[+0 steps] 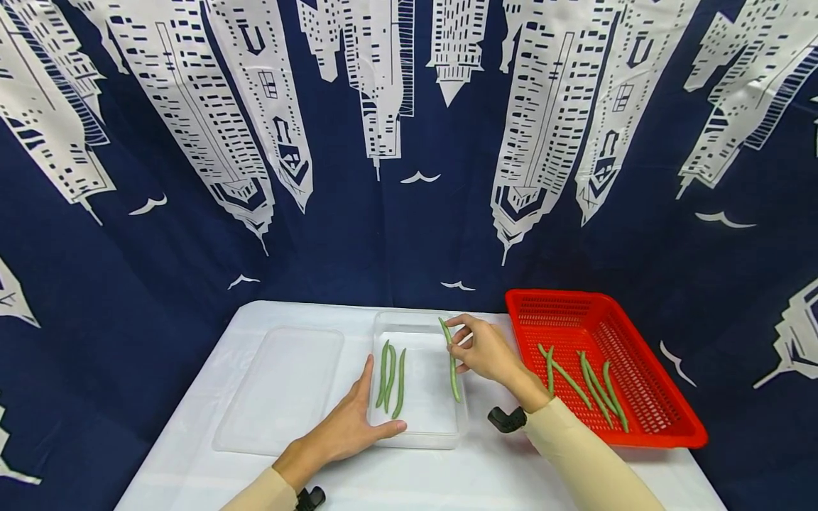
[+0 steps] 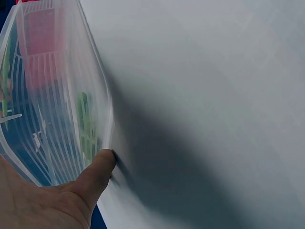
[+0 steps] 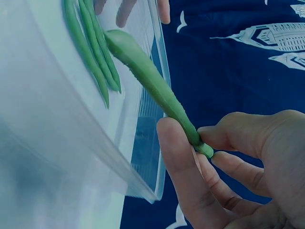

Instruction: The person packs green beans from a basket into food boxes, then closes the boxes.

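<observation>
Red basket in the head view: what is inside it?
Several green beans lie inside the red basket. The right sleeve and wrist cover its near left corner, so anything there cannot be seen.

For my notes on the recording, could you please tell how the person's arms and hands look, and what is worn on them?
The left hand and right hand are bare. The left sleeve and right sleeve are plain beige. A small black device shows near each hand.
</observation>
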The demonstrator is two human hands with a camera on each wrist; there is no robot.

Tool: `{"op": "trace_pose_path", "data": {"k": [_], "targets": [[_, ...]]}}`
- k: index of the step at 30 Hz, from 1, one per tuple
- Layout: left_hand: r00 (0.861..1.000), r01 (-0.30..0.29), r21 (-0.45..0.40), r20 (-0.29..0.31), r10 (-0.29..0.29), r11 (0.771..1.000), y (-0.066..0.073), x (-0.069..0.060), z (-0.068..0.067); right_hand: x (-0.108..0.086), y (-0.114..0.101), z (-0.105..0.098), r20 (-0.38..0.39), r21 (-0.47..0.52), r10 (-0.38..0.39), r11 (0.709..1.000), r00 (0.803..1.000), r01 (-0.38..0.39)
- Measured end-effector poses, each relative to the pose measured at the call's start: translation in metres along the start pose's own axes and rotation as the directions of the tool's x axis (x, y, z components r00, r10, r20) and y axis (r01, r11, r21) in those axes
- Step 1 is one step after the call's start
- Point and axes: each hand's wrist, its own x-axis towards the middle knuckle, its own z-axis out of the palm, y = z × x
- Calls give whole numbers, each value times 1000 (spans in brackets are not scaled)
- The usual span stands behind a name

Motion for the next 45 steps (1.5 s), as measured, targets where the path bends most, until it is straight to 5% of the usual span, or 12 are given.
{"op": "trace_pose_path", "data": {"k": [45], "targets": [[1000,-8,-39,3,8,999,-1,-1,0,26,-13,66,53,-18,72,997,996,-71]]}}
